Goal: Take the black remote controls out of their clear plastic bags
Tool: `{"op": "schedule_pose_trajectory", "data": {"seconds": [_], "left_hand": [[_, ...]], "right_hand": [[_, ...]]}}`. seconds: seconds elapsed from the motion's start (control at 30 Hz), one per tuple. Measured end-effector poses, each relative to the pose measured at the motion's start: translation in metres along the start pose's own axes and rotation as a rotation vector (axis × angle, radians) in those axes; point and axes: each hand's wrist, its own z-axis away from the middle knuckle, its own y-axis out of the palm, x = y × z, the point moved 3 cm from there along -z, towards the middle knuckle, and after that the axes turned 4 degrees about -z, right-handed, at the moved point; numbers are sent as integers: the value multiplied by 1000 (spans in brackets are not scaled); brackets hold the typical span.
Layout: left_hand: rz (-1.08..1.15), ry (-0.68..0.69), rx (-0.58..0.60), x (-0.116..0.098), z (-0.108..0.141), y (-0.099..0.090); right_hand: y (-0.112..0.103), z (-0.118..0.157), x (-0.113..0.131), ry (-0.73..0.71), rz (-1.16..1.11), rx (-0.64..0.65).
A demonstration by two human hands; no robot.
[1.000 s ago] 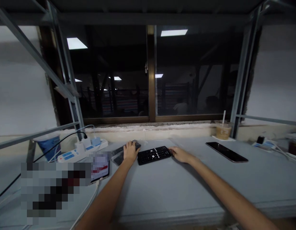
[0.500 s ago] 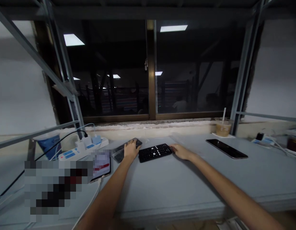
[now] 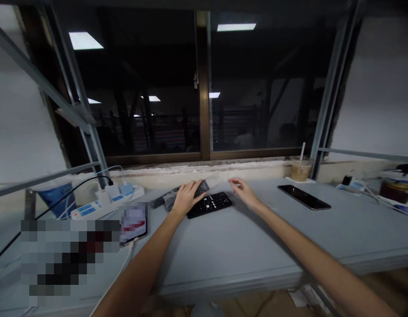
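A black remote control (image 3: 215,203) with white and grey buttons lies face up on the grey desk. My left hand (image 3: 185,197) is closed over a dark flat item in clear plastic (image 3: 201,188), whose right end is raised above the remote's far edge. My palm and fingers hide much of this item, so its kind is unclear. To the right of the remote, my right hand (image 3: 243,193) is off the desk, thumb and forefinger close together at the end of a thin clear plastic bag (image 3: 218,178) that stretches from the dark item.
A dark phone (image 3: 303,197) lies on the right, with an iced drink cup (image 3: 300,169) behind it. On the left are a white power strip (image 3: 91,210) with plugs and cables, a charging phone (image 3: 134,224) and a blue bin (image 3: 55,198). A window stands behind the desk.
My left hand has lifted the right end of the dark item over the remote's edge. My right hand has left the remote and moved up to the plastic. The view has shifted slightly.
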Motion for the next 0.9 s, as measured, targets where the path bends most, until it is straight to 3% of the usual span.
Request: {"op": "schedule_pose_trajectory", "data": {"seconds": [0.23, 0.47, 0.9], "left_hand": [[-44, 95, 63, -14, -2, 4], [-25, 160, 103, -17, -2, 2], [27, 278, -14, -37, -7, -7]], "right_hand": [[6, 1, 4, 70, -175, 16], [12, 6, 1, 60, -189, 189], [17, 14, 22, 193, -287, 288]]}}
